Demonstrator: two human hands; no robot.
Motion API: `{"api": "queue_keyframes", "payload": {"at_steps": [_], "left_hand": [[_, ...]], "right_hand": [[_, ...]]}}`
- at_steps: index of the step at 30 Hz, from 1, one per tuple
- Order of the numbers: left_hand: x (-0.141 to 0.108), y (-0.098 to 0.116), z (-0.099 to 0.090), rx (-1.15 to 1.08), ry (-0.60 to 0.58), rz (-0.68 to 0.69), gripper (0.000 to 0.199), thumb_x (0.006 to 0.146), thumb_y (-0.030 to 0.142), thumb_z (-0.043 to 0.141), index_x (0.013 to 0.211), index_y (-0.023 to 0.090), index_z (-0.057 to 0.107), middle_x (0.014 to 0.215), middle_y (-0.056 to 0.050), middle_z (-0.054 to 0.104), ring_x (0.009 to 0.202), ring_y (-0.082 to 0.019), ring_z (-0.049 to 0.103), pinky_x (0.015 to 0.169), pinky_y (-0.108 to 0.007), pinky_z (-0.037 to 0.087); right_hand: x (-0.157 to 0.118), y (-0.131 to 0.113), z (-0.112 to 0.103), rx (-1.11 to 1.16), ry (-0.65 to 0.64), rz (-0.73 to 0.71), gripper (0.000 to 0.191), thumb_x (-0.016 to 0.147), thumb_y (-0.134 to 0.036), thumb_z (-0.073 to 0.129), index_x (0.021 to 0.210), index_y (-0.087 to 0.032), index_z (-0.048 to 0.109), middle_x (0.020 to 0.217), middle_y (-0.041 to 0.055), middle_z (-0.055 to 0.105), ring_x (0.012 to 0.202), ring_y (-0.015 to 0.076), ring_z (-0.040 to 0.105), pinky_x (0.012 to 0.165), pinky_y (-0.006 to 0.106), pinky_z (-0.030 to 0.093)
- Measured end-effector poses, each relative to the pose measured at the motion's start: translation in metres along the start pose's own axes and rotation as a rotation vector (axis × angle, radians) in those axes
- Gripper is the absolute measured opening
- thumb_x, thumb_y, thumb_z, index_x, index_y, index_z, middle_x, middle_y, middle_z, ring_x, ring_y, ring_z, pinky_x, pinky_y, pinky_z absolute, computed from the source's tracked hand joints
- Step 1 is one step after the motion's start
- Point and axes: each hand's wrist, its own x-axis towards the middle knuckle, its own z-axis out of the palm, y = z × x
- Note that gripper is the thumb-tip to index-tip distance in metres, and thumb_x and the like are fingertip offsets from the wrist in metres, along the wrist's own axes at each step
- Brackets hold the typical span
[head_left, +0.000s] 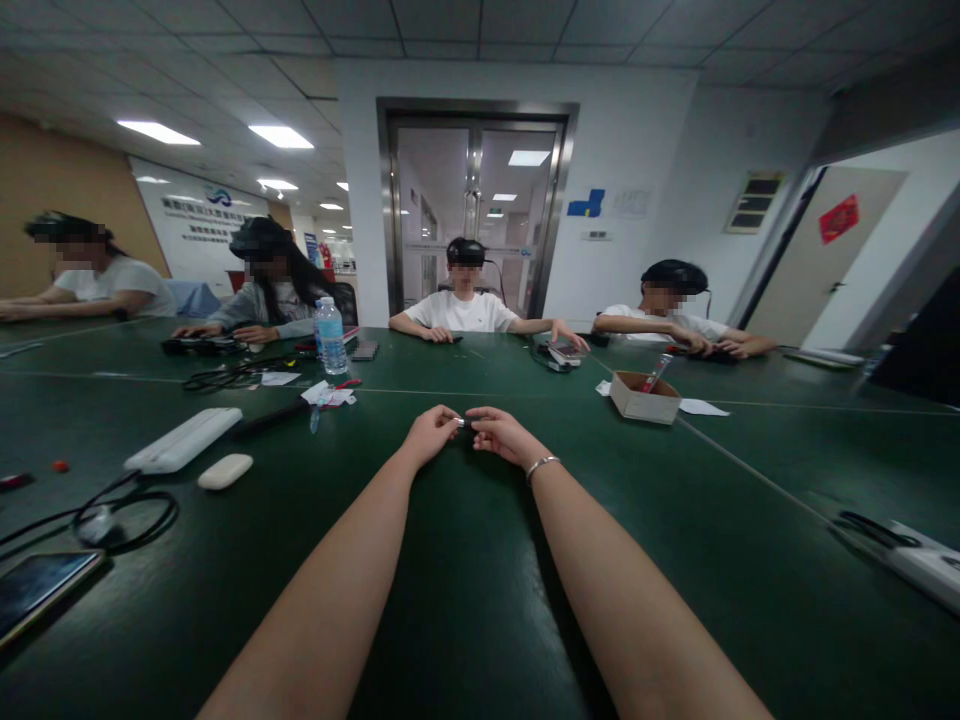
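Note:
Both my hands meet over the middle of the green table (465, 560). Between their fingertips is a small black-and-silver object (463, 424), too small to name. My left hand (433, 436) pinches its silver end. The fingers of my right hand (504, 434), with a silver bracelet (541, 466) at the wrist, are closed on the dark end. Much of the object is hidden behind the fingers.
To the left lie a white power bank (184, 440), a white rounded case (225, 472), a black cable (127, 525) and a phone (49, 590). A water bottle (331, 338) stands farther back. An open box (645, 402) sits right. Several people wearing headsets sit opposite.

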Motion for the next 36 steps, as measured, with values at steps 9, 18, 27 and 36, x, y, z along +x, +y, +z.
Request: {"api": "queue_keyframes", "payload": {"at_steps": [9,18,27,36], "left_hand": [[-0.009,0.014,-0.006,0.323,0.022,-0.039,0.049,0.080,0.058,0.034,0.069,0.018,0.060,0.066,-0.002,0.062,0.062,-0.016,0.056,0.058,-0.026,0.038],[-0.006,0.011,-0.001,0.107,0.042,0.033,0.028,0.077,0.032,0.050,0.101,0.019,0.058,0.093,-0.005,0.061,0.077,-0.015,0.056,0.073,-0.026,0.042],[-0.002,0.002,-0.001,0.080,0.056,0.019,0.023,0.078,0.037,0.050,0.087,0.018,0.059,0.075,-0.003,0.061,0.069,-0.015,0.056,0.067,-0.027,0.043],[0.000,0.001,0.001,-0.021,0.031,-0.011,0.029,0.079,0.042,0.046,0.090,0.017,0.056,0.072,-0.002,0.060,0.066,-0.014,0.056,0.063,-0.026,0.044]], "right_hand": [[0.002,0.001,-0.002,-0.015,-0.016,-0.003,0.027,0.081,0.004,0.046,0.102,-0.012,0.052,0.059,-0.0004,0.055,0.047,0.0093,0.056,0.051,0.023,0.055],[0.001,0.001,-0.002,0.015,-0.002,-0.006,0.024,0.083,0.003,0.045,0.100,-0.012,0.052,0.060,0.0002,0.056,0.047,0.0091,0.057,0.051,0.023,0.055],[-0.001,-0.001,0.000,0.005,-0.004,-0.003,0.024,0.082,0.003,0.047,0.101,-0.012,0.051,0.060,0.0000,0.057,0.048,0.0095,0.058,0.052,0.024,0.056],[-0.001,0.000,0.000,-0.009,0.004,-0.004,0.025,0.083,0.003,0.045,0.103,-0.011,0.050,0.055,-0.0002,0.057,0.045,0.0097,0.058,0.050,0.022,0.055]]}}
